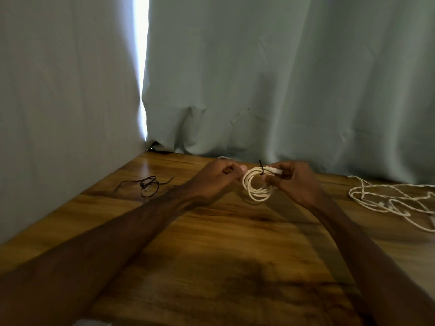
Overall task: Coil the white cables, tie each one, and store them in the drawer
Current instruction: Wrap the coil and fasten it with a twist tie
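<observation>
**Over the table (pixel 211 243), coil (pixel 255 189) pinched from both sides**

Right hand (pixel 292 182) pinches the coil's top, right by the plug (pixel 276 171), where a black tie (pixel 260 167) wraps it. Left hand (pixel 216 177), fingers curled, pinches the upper left edge. Coil hangs upright just above the table, not touching as far as I can tell. Loose cable (pixel 388 198) lies tangled off to the right, spare ties (pixel 148 184) far left.

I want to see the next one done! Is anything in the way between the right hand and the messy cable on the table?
Nothing visible: only bare table lies between the right hand and the loose cable. That hand and the left hand are holding the coil, though.
</observation>
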`<state>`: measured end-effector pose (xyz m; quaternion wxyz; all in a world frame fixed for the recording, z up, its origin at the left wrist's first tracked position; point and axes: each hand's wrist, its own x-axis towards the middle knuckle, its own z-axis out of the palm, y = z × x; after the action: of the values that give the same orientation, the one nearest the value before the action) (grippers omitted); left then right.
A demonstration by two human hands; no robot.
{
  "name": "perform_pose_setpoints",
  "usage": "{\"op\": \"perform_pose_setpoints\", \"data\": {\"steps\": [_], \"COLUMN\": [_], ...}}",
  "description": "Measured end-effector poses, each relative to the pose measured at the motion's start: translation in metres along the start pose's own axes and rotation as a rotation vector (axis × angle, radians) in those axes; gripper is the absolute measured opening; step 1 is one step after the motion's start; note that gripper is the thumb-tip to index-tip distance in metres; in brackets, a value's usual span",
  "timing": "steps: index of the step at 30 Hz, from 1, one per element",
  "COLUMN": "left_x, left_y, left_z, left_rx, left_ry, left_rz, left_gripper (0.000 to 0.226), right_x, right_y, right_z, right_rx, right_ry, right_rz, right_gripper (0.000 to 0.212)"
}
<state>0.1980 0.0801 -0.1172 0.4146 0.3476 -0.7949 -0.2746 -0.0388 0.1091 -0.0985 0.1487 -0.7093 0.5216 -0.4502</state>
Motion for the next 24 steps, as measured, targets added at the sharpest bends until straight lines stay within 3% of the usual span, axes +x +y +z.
{"op": "perform_pose_setpoints", "data": {"steps": [4,10,18,24], "left_x": [-0.004,-0.004,0.001,-0.011], "left_y": [0.001,0.020,0.115,0.179], "left_z": [0.002,0.026,0.137,0.235], "left_rx": [0.113,0.123,0.189,0.235], "left_ry": [0.009,-0.011,-0.218,-0.385], "left_rz": [0.022,0.043,0.217,0.353], "left_gripper": [0.044,0.030,0.017,0.017], "right_x": [-0.031,-0.095,-0.177,-0.255], "right_y": [0.000,0.002,-0.008,-0.001], "right_z": [-0.014,-0.063,-0.166,-0.242], "right_rx": [0.015,-0.085,-0.367,-0.432], "right_ry": [0.133,0.190,0.269,0.317], "right_rz": [0.061,0.097,0.166,0.371], "right_gripper": [0.022,0.021,0.020,0.024]}}
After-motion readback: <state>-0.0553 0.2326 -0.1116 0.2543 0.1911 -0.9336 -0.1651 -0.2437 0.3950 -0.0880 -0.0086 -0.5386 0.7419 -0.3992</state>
